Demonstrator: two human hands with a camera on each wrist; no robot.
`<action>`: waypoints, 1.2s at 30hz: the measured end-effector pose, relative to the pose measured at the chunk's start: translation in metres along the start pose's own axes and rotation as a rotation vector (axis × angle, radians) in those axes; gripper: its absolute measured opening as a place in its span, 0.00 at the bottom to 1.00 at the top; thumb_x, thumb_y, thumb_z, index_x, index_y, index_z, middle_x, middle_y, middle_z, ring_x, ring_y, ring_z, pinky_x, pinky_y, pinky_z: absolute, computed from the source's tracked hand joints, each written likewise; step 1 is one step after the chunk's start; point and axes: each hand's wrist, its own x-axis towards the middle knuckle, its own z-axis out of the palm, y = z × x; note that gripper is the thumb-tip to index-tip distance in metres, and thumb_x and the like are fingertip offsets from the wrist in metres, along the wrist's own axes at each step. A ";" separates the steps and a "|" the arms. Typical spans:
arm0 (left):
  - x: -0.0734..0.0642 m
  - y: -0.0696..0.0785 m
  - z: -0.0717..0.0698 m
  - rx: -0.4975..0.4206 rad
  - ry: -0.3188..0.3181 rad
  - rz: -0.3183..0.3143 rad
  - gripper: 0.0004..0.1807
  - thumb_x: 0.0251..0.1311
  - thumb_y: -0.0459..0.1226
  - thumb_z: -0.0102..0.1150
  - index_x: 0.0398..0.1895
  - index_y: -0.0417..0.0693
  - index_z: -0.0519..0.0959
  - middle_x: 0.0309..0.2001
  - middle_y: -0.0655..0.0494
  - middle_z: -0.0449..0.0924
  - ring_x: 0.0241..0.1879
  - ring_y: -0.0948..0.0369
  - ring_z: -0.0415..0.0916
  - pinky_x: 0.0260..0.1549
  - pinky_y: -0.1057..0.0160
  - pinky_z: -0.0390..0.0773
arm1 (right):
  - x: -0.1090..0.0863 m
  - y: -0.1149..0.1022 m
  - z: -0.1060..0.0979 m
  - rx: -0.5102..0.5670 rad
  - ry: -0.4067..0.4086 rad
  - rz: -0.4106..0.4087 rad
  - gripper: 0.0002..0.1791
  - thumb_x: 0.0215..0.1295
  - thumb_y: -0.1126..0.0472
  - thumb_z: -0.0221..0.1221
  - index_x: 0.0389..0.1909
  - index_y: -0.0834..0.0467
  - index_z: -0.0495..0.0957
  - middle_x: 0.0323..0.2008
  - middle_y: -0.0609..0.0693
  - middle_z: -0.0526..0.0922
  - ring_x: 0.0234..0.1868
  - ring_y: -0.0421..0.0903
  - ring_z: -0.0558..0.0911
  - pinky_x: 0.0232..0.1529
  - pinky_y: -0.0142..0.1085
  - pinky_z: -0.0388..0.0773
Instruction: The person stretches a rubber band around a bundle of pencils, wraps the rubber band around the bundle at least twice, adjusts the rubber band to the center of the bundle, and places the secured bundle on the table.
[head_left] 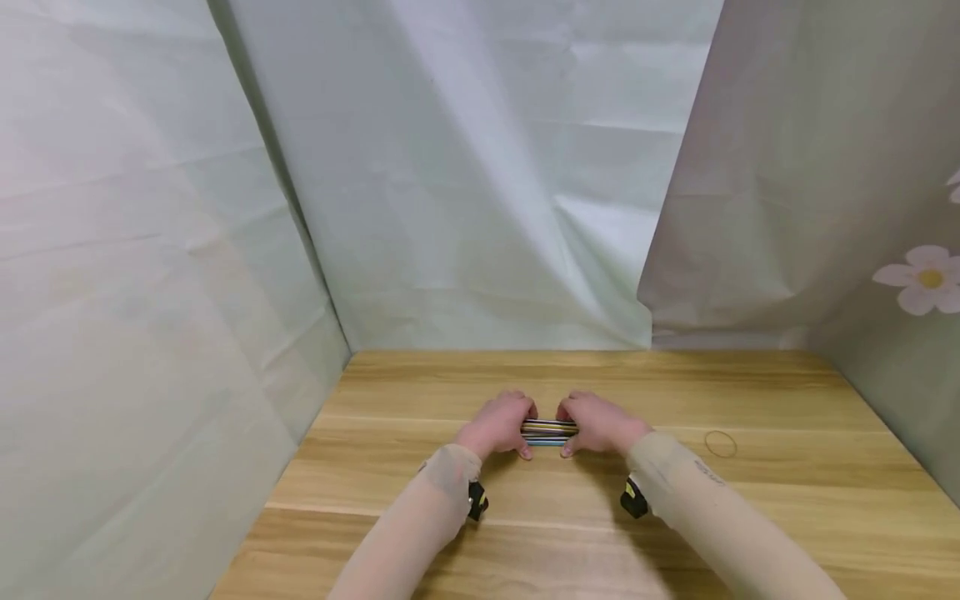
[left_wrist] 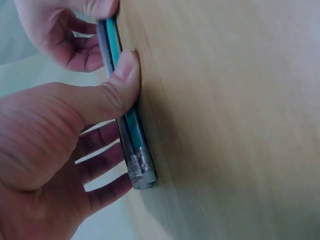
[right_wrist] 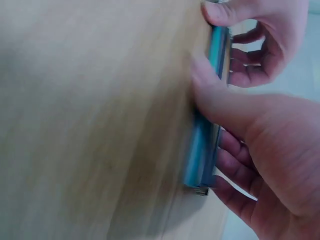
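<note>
Both hands hold a bundle of pencils [head_left: 549,432] lying crosswise on the table. My left hand [head_left: 501,423] grips its left part, thumb on the near side and fingers behind. In the left wrist view, metal ferrules and pale erasers [left_wrist: 146,177] show at that end, beside a teal pencil [left_wrist: 134,127]. My right hand [head_left: 596,422] grips the right part the same way, its thumb pressed along a teal-blue pencil [right_wrist: 196,150] in the right wrist view. A short stretch of bundle shows between the hands; their fingers hide part of the rest.
A thin rubber band [head_left: 706,439] lies on the wooden table [head_left: 555,550] to the right of my right hand. Pale cloth [head_left: 480,208] hangs behind the table and at its sides. A small black device [head_left: 633,498] sits at my right wrist.
</note>
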 end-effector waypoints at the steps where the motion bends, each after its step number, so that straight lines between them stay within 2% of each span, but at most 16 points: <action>1: 0.000 0.000 0.000 -0.007 0.003 0.000 0.30 0.41 0.43 0.91 0.47 0.51 0.83 0.40 0.62 0.77 0.43 0.61 0.72 0.49 0.58 0.77 | 0.000 0.000 0.000 -0.005 0.006 -0.006 0.26 0.52 0.52 0.84 0.45 0.59 0.82 0.40 0.48 0.78 0.42 0.46 0.77 0.52 0.47 0.79; 4: -0.001 0.001 -0.001 -0.050 -0.007 -0.001 0.26 0.43 0.41 0.90 0.45 0.51 0.83 0.37 0.63 0.78 0.40 0.62 0.74 0.48 0.59 0.78 | -0.002 -0.002 -0.001 -0.034 0.023 -0.021 0.21 0.57 0.54 0.81 0.42 0.59 0.82 0.38 0.47 0.78 0.40 0.45 0.77 0.50 0.46 0.79; 8: -0.004 0.002 -0.002 -0.110 -0.039 -0.020 0.21 0.48 0.39 0.87 0.40 0.49 0.83 0.33 0.64 0.78 0.34 0.64 0.74 0.44 0.62 0.78 | -0.005 -0.010 -0.001 -0.063 0.035 -0.037 0.16 0.59 0.57 0.79 0.38 0.59 0.83 0.34 0.45 0.77 0.36 0.44 0.78 0.46 0.46 0.81; 14: -0.011 0.008 -0.003 -0.094 -0.066 -0.032 0.14 0.54 0.38 0.83 0.37 0.47 0.84 0.30 0.63 0.78 0.32 0.64 0.73 0.42 0.62 0.78 | -0.009 -0.017 0.006 -0.124 0.036 -0.025 0.13 0.63 0.58 0.76 0.34 0.58 0.81 0.30 0.45 0.76 0.31 0.43 0.77 0.42 0.47 0.82; 21: -0.015 0.014 -0.001 -0.001 -0.086 -0.013 0.09 0.65 0.39 0.76 0.37 0.46 0.83 0.29 0.62 0.77 0.30 0.63 0.73 0.37 0.62 0.77 | -0.014 -0.019 0.012 -0.206 0.031 -0.020 0.12 0.70 0.58 0.71 0.34 0.57 0.78 0.32 0.49 0.78 0.35 0.49 0.81 0.43 0.50 0.83; 26: -0.016 0.019 0.006 0.185 -0.081 0.044 0.08 0.71 0.40 0.69 0.36 0.48 0.80 0.30 0.59 0.77 0.31 0.61 0.74 0.39 0.61 0.80 | -0.022 -0.021 0.016 -0.267 0.069 -0.069 0.11 0.73 0.59 0.68 0.36 0.58 0.77 0.33 0.50 0.78 0.37 0.52 0.81 0.44 0.50 0.82; 29: -0.019 0.026 0.007 0.286 -0.058 0.071 0.07 0.71 0.39 0.67 0.38 0.47 0.80 0.32 0.57 0.79 0.35 0.60 0.79 0.42 0.60 0.82 | -0.028 -0.022 0.018 -0.267 0.082 -0.078 0.10 0.75 0.59 0.66 0.37 0.58 0.76 0.34 0.50 0.79 0.40 0.53 0.82 0.47 0.50 0.82; 32: -0.022 0.031 0.006 0.305 -0.027 0.063 0.05 0.72 0.37 0.65 0.41 0.47 0.79 0.35 0.55 0.82 0.39 0.57 0.83 0.43 0.58 0.84 | -0.031 -0.022 0.017 -0.223 0.094 -0.062 0.10 0.75 0.59 0.65 0.37 0.58 0.74 0.33 0.50 0.79 0.39 0.54 0.83 0.46 0.51 0.83; 36: -0.023 0.032 0.007 0.305 0.030 0.045 0.03 0.73 0.33 0.60 0.46 0.47 0.79 0.39 0.52 0.85 0.42 0.54 0.86 0.43 0.55 0.86 | -0.032 -0.023 0.015 -0.187 0.110 -0.020 0.10 0.77 0.60 0.63 0.38 0.57 0.72 0.30 0.50 0.79 0.34 0.53 0.84 0.38 0.51 0.85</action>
